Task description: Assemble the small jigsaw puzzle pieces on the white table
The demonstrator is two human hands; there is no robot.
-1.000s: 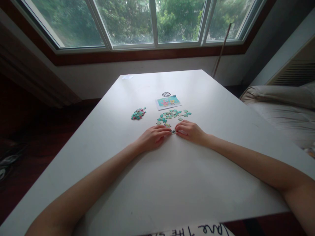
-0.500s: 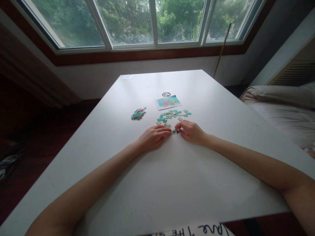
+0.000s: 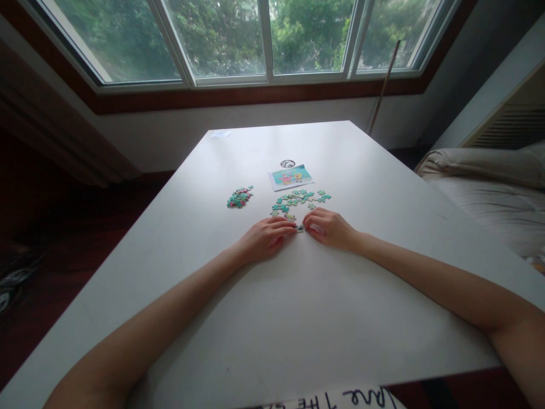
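Both hands rest on a white table and meet at a small jigsaw piece. My left hand lies with its fingers together, the tips touching the piece from the left. My right hand is curled, its fingertips pinching the same piece from the right. Just beyond the hands lies a loose spread of teal puzzle pieces. A separate small heap of teal and pink pieces sits to the left.
A small reference picture card lies beyond the pieces, with a dark ring-shaped object behind it. A scrap of paper sits at the table's far left corner. A thin stick leans by the window. Bedding lies to the right.
My right hand's fingers shifted slightly on the small piece, uncovering it a little half a second ago and closing back over it now. The left hand stayed put.
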